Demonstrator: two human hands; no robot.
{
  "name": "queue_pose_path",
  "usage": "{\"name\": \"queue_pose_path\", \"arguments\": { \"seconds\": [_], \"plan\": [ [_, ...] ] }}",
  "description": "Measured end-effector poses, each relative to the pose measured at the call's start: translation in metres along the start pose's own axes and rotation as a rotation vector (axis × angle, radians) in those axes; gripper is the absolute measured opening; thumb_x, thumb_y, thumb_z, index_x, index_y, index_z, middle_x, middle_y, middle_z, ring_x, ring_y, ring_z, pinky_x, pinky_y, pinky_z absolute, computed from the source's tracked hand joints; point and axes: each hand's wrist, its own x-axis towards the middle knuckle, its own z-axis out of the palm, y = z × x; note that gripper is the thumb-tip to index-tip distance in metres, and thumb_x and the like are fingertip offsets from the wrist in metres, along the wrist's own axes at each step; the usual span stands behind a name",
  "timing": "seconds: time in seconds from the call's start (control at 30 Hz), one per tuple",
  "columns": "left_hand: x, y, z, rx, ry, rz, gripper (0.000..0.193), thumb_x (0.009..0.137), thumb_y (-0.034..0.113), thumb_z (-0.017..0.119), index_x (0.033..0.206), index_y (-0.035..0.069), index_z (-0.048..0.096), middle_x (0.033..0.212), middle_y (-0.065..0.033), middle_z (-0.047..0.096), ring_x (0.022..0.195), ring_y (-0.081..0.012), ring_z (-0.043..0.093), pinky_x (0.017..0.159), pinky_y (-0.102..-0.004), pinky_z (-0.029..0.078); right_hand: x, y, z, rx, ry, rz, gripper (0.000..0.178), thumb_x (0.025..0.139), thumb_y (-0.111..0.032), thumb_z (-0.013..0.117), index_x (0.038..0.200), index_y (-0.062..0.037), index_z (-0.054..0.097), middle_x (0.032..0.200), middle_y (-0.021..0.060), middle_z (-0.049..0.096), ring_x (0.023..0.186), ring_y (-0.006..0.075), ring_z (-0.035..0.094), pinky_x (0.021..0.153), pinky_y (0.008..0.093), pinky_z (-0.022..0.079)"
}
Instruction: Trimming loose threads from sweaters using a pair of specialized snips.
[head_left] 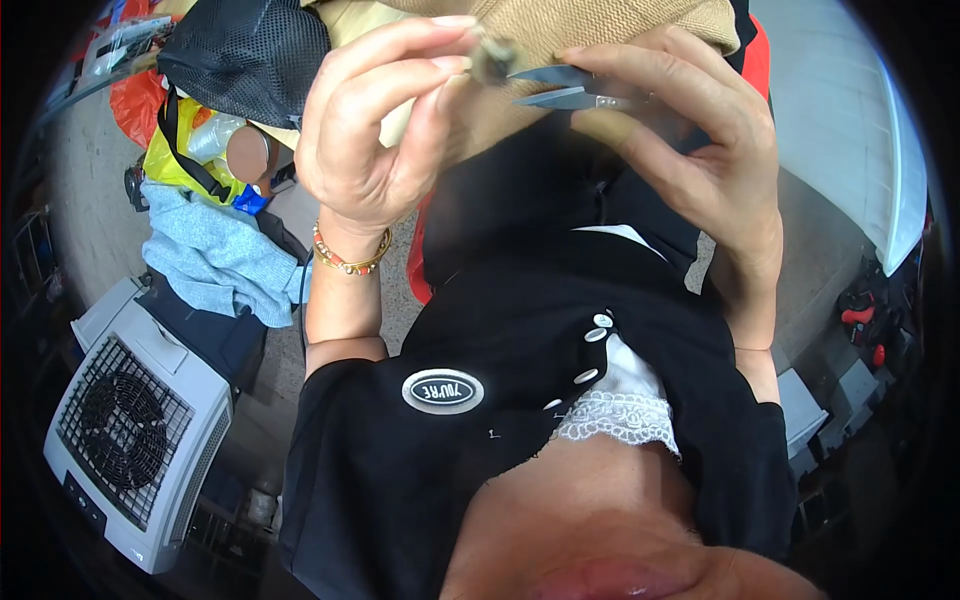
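Up in front of me, my left hand (375, 130) pinches a small, dark and pale thing (495, 62) between its fingertips; it is too blurred to name. My right hand (690, 130) grips a pair of thread snips (565, 97) between thumb and fingers. The two blades are apart, and their tips point left, close to the small thing. Behind both hands, a tan knitted cloth (560, 30) lies over my knees. The grip end of the snips is partly hidden by my right hand.
At the upper left are a black mesh-covered thing (245, 60) and a yellow bag (175, 150). Below these lie a light blue knitted garment (215, 245) and a grey-white air cooler (140, 430). A large white panel (850, 120) stands at the right.
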Motion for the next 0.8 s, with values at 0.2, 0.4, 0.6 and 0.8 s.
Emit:
{"name": "queue_pose_path", "arguments": {
  "seconds": [0.2,0.4,0.6,0.8],
  "plan": [
    [0.032,-0.002,0.008,-0.222,0.072,0.009,0.015,0.096,0.001,0.057,0.108,-0.006,0.051,0.105,-0.0268,0.063,0.078,-0.0258,0.070,0.064,-0.0260,0.057,-0.009,-0.009,-0.015,0.000,0.096,0.145,0.042,0.072,0.002,0.076,0.113,-0.0030,0.070,0.087,0.0008,0.061,0.075,0.0068,0.055,0.059,0.0183,0.036],
    [0.063,0.003,0.016,-0.208,0.108,0.092,0.015,0.097,0.006,0.058,0.105,-0.005,0.051,0.099,-0.0253,0.065,0.076,-0.0230,0.068,0.062,-0.0245,0.056,-0.009,-0.024,-0.023,0.233,0.248,0.312,0.036,0.072,0.002,0.080,0.105,0.0063,0.069,0.086,0.0058,0.061,0.073,0.0076,0.055,0.062,0.0185,0.043],
    [0.059,0.007,0.032,-0.197,0.277,0.093,0.012,0.099,0.008,0.054,0.103,-0.002,0.050,0.091,-0.0176,0.061,0.066,-0.0225,0.067,0.059,-0.0256,0.055,0.005,-0.045,-0.031,0.082,0.277,0.408,0.039,0.071,0.001,0.082,0.108,0.0051,0.070,0.079,0.0048,0.061,0.068,0.0079,0.055,0.059,0.0197,0.042],
    [0.055,0.015,0.032,-0.150,0.240,0.104,0.016,0.098,0.013,0.057,0.103,0.000,0.049,0.092,-0.0134,0.055,0.065,-0.0212,0.065,0.056,-0.0251,0.056,0.001,-0.024,-0.033,0.001,0.151,0.151,0.040,0.071,-0.004,0.082,0.108,0.0015,0.070,0.076,0.0071,0.061,0.064,0.0140,0.057,0.056,0.0251,0.044]
  ]
}}
